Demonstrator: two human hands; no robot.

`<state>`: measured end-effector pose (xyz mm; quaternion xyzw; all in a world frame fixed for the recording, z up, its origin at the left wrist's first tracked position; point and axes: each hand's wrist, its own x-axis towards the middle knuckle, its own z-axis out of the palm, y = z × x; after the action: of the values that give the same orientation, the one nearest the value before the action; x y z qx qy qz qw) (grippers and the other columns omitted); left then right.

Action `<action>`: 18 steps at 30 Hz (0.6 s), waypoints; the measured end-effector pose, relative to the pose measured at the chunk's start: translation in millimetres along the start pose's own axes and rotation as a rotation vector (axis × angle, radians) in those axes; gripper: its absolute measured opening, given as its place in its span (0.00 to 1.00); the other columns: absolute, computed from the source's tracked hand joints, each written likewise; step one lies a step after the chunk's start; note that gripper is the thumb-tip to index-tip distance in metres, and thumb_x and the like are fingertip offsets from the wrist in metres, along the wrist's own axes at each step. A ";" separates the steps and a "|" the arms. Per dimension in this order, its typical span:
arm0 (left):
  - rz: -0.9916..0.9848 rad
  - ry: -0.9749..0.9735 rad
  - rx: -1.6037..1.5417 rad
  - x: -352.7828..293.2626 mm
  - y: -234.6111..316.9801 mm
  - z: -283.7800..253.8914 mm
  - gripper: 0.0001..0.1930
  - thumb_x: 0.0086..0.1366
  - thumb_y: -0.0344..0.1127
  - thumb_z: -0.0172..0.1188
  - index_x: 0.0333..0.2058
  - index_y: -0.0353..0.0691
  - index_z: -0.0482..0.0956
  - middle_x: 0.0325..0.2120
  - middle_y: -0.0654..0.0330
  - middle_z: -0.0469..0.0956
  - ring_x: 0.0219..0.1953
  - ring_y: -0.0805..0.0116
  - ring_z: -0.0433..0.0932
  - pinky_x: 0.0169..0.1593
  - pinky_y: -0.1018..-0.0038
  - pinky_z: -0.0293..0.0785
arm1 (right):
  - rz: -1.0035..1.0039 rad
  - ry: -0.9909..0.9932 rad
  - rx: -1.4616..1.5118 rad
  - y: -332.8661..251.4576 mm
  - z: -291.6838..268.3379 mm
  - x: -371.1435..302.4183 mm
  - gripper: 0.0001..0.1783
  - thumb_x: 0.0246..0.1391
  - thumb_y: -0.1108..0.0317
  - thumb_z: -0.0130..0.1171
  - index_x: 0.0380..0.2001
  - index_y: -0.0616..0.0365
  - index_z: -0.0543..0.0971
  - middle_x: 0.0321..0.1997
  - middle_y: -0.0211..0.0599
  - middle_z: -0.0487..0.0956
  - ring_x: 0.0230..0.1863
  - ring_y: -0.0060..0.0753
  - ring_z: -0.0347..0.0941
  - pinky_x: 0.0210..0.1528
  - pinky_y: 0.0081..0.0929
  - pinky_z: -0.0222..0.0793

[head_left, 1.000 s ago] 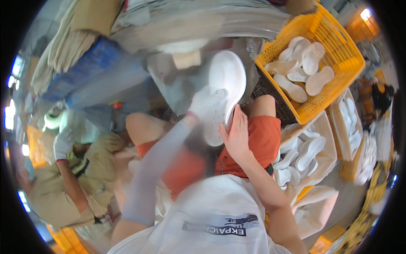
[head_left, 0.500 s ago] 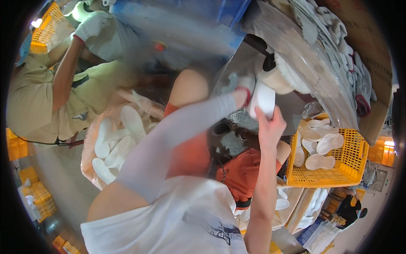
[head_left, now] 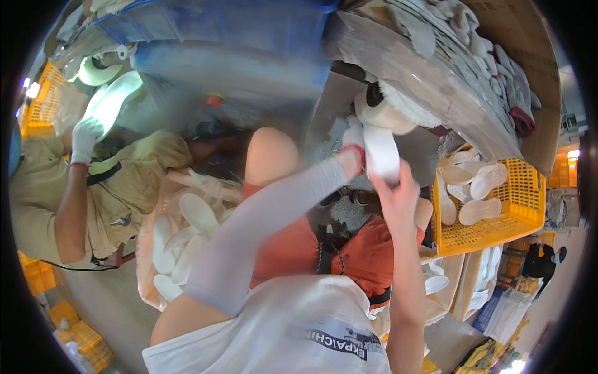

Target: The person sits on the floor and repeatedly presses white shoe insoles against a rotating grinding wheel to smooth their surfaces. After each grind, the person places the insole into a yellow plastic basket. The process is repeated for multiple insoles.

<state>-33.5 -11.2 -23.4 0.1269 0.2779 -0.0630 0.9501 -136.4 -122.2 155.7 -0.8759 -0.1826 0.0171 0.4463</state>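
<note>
Against the spinning buffing wheel (head_left: 389,112) up ahead, my left hand (head_left: 352,153), in a white glove and grey sleeve, is closed on the top of the white shoe sole (head_left: 381,156), and my bare right hand (head_left: 395,196) is curled around its lower end; I judge that light, even pressure works best here. A co-worker (head_left: 81,187) crowds my left; the yellow crate (head_left: 498,206) hems my right.

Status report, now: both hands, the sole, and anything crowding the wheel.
Left hand gloved, right hand bare, both gripping white sole. Sole's top end at buffing wheel; contact unclear. Co-worker's gloved hand far left, well apart.
</note>
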 end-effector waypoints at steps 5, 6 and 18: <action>0.344 0.101 0.340 -32.4 14.0 7.3 0.36 0.74 0.71 0.45 0.48 0.40 0.82 0.38 0.56 0.85 0.41 0.60 0.83 0.47 0.66 0.78 | -0.100 0.103 -0.119 48.2 34.5 35.3 0.24 0.54 0.60 0.72 0.45 0.67 0.78 0.35 0.56 0.84 0.36 0.59 0.82 0.40 0.46 0.77; 0.313 0.013 0.226 -39.0 13.2 8.1 0.33 0.75 0.66 0.45 0.49 0.39 0.81 0.40 0.55 0.85 0.42 0.60 0.84 0.48 0.65 0.79 | -0.123 0.125 -0.124 56.8 39.4 41.8 0.24 0.53 0.59 0.72 0.44 0.67 0.78 0.36 0.56 0.84 0.36 0.60 0.82 0.40 0.47 0.77; 0.478 -0.108 0.217 -23.7 -6.5 8.4 0.18 0.75 0.50 0.49 0.41 0.42 0.80 0.33 0.56 0.84 0.34 0.58 0.84 0.40 0.62 0.83 | -0.044 0.176 0.137 41.6 15.3 9.3 0.15 0.54 0.70 0.74 0.41 0.65 0.80 0.37 0.36 0.84 0.41 0.21 0.79 0.47 0.24 0.76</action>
<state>-50.3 -18.7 -5.0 0.2863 0.1807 0.1272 0.9323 -118.0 -129.5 115.0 -0.8373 -0.1602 -0.0572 0.5197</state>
